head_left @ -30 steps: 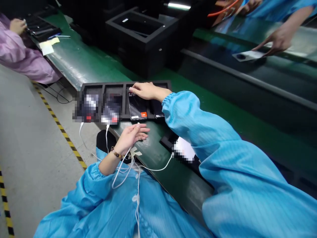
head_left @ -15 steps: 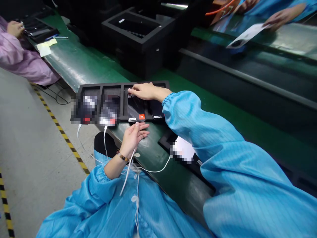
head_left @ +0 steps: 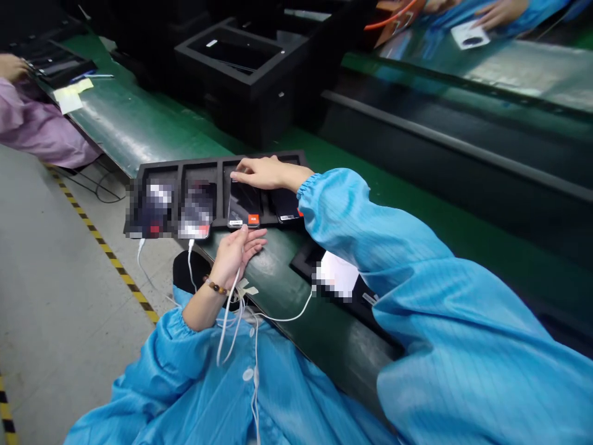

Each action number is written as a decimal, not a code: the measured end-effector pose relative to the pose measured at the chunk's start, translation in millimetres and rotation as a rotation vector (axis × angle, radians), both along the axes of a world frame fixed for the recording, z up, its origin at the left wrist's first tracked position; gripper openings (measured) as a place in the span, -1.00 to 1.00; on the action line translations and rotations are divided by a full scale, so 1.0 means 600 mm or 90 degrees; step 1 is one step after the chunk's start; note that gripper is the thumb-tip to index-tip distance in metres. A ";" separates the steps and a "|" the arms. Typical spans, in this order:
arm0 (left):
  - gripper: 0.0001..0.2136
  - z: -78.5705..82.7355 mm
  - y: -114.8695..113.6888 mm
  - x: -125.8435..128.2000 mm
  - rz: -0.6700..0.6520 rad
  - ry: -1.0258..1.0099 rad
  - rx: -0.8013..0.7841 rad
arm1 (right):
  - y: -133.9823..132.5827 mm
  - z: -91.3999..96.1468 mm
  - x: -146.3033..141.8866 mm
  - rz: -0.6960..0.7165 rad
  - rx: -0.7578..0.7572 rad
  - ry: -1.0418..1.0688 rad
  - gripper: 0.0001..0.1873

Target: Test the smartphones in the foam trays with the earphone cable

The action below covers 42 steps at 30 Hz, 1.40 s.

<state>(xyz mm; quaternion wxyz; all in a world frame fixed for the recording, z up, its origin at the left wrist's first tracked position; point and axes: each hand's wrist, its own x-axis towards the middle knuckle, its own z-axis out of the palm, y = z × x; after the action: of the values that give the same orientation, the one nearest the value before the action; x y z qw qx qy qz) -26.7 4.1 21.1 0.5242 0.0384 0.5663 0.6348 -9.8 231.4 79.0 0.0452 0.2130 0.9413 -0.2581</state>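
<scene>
A black foam tray [head_left: 221,162] holds several smartphones in separate slots. My right hand [head_left: 264,172] lies across the upper end of the smartphone in the third slot [head_left: 244,204], its fingers curled on the edge and hiding that end. An orange sticker marks this phone's lower corner. Just below, my left hand [head_left: 234,253] pinches the end of a white cable [head_left: 227,327] against the phone's lower edge; the plug is hidden by the fingers. White cables run to two blurred phones, the left one [head_left: 155,207] and its neighbour [head_left: 197,210]. Another dark phone [head_left: 282,204] lies partly under my right arm.
A further dark tray [head_left: 303,254] with a white blurred item [head_left: 338,275] and a cable sits by my right sleeve. Stacked black boxes [head_left: 259,80] stand behind on the green bench [head_left: 139,130]. Co-workers' hands show at far left [head_left: 12,67] and upper right [head_left: 503,12].
The view has shifted slightly, moving the tray left in the picture. My hands stay at the same phone, while the cable below my left hand now hangs in a loop. The upper-right co-worker's white piece has turned.
</scene>
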 end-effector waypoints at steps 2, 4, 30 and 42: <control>-0.63 0.007 -0.022 -0.019 -0.069 0.038 -0.016 | -0.007 0.021 0.047 0.012 0.026 0.047 -0.41; -0.53 0.020 -0.056 -0.044 -0.176 0.149 -0.034 | -0.023 0.044 0.129 0.008 0.084 0.112 -0.41; -0.52 0.096 -0.213 -0.049 -0.583 0.904 -0.027 | -0.366 -0.071 0.437 -0.500 0.148 0.350 -0.42; -0.73 0.016 -0.031 0.119 -0.326 0.978 0.248 | -0.379 -0.124 0.442 -0.524 0.255 0.467 -0.62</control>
<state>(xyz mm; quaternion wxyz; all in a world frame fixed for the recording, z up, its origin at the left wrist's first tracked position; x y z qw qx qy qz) 44.7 -14.5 30.8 0.1040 0.6785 0.6203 0.3795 255.2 3.9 4.7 -0.4289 0.4622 0.7655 -0.1284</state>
